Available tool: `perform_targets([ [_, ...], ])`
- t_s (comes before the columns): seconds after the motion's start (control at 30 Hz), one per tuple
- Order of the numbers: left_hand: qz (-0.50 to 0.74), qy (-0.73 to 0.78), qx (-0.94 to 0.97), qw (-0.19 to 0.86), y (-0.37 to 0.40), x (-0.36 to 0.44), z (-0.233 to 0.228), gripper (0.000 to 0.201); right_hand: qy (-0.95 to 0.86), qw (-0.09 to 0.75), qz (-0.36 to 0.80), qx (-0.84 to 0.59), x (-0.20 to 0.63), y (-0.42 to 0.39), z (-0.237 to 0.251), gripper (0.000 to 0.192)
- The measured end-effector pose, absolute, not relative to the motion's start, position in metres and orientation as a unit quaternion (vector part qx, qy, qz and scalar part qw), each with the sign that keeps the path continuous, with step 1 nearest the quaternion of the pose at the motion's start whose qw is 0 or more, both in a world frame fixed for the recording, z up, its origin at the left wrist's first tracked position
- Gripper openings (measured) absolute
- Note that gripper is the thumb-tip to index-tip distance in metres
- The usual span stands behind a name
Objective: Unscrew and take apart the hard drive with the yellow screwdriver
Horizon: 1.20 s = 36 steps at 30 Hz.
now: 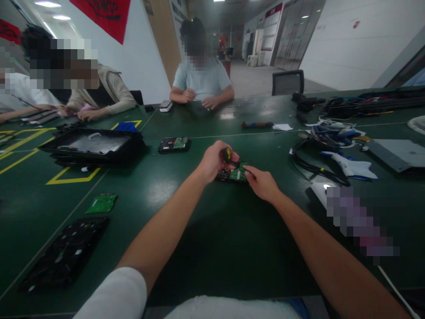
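A hard drive (pixel 236 174) with a green circuit board facing up lies on the dark green table (pixel 212 230) in front of me. My left hand (pixel 214 160) is closed around a small screwdriver (pixel 227 154) with a black and yellow handle, held over the drive. My right hand (pixel 261 182) rests on the drive's right edge, fingers touching the board.
A second drive (pixel 174 144) lies farther back left. A loose green board (pixel 101 203) and a black tray (pixel 64 254) sit at near left, a stack of black trays (pixel 94 148) beyond. Cables and tools (pixel 327 135) crowd the right. Three other people sit across the table.
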<state>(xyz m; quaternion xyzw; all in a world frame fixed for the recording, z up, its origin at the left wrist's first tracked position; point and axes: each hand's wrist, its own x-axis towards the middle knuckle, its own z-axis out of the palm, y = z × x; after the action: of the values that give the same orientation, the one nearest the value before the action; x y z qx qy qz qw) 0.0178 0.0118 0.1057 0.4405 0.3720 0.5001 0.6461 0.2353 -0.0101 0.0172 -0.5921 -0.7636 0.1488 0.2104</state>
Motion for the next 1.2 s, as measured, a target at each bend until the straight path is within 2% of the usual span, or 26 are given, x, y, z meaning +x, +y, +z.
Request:
perform_targets([
  [0.27, 0.485, 0.390, 0.514, 0.590, 0.0145, 0.0111, 0.1078, 0.029, -0.765, 0.219, 0.146, -0.588, 0.2370, -0.0061, 0.0095, 0.049],
  [0.57, 0.492, 0.361, 0.479, 0.631, 0.0087, 0.0171, 0.1075, 0.021, -0.763, 0.222, 0.151, -0.588, 0.2365, -0.0075, 0.0121, 0.049],
  [0.83, 0.509, 0.376, 0.543, 0.552, 0.0124, 0.0132, 0.1072, 0.025, -0.758, 0.214, 0.168, -0.593, 0.2365, -0.0093, 0.0163, 0.050],
  [1.0, 0.469, 0.360, 0.546, 0.594, 0.0108, 0.0128, 0.1081, 0.029, -0.761, 0.220, 0.165, -0.587, 0.2363, -0.0090, 0.0150, 0.049],
  [1.2, 0.506, 0.353, 0.482, 0.621, 0.0119, 0.0175, 0.1045, 0.021, -0.756, 0.220, 0.166, -0.593, 0.2346, -0.0085, 0.0163, 0.049],
])
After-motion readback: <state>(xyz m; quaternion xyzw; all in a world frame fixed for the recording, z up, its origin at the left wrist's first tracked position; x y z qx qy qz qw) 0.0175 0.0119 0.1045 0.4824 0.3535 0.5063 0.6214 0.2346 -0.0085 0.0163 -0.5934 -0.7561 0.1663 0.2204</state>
